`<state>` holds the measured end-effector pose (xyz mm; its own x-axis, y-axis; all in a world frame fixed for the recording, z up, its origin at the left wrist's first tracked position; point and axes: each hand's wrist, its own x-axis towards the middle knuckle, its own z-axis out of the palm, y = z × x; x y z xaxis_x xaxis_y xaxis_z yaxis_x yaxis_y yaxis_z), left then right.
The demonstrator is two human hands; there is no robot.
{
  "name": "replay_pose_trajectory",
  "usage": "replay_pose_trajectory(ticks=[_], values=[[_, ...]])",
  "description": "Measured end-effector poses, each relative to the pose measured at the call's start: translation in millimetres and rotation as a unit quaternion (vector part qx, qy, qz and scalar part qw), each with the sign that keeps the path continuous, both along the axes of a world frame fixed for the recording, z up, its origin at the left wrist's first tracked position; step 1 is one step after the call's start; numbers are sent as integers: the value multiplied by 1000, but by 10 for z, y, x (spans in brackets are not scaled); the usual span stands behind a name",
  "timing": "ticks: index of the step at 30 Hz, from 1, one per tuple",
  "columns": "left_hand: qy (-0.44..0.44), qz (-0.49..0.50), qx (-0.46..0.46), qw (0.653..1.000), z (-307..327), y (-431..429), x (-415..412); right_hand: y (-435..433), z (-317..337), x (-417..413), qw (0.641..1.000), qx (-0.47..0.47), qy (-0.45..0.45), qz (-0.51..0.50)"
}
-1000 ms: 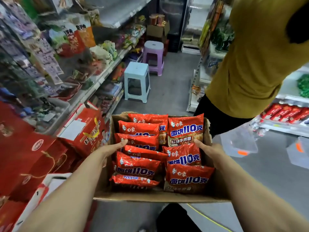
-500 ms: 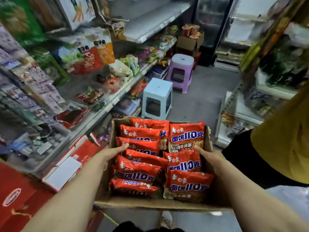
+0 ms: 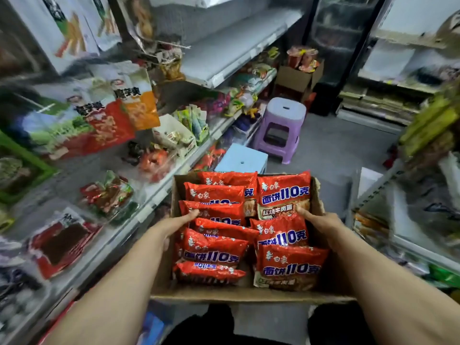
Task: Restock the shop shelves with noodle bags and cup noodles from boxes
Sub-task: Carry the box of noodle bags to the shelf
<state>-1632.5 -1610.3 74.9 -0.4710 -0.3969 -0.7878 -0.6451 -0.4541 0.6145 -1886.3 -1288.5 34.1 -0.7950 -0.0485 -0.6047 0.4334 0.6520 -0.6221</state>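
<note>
The yellow shirt that filled the right side a moment ago has slid out of view. The blue stool point(image 3: 242, 159) and purple stool point(image 3: 283, 120) now sit closer ahead of me, while the cardboard box point(image 3: 249, 296) has stayed between my arms. My left grip point(image 3: 178, 222) clasps the box's left wall, thumb hooked over the rim onto the noodle bags point(image 3: 283, 195). My right grip point(image 3: 321, 222) clasps the right wall the same way, thumb inside, fingers hidden behind the cardboard. The red bags lie in two overlapping rows that fill the box, which I hold off the floor beside the shelves point(image 3: 224, 61) on my left. Past the purple stool, a second box point(image 3: 296, 75) holds cup noodles point(image 3: 301, 57).
</note>
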Motion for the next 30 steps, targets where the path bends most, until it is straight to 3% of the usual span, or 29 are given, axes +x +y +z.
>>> replay_pose_trajectory(ticks=[6,14,24,27,30], values=[[49,41,-16,998,-49,-802,-1220,-905,-29,-1193,1000,6,-17,-18],[18,53,37,998,-212,-1452,-2331,-1740,63,-2489,999,27,-33,16],[-1,184,69,981,-705,-1588,-3334,-2492,-521,-4234,988,49,-77,127],[-16,243,43,969,-843,-1517,-3688,-2722,-744,-4819,982,26,-86,167],[-17,271,75,959,-890,-1388,-4048,-3088,-472,-5077,975,13,-79,206]])
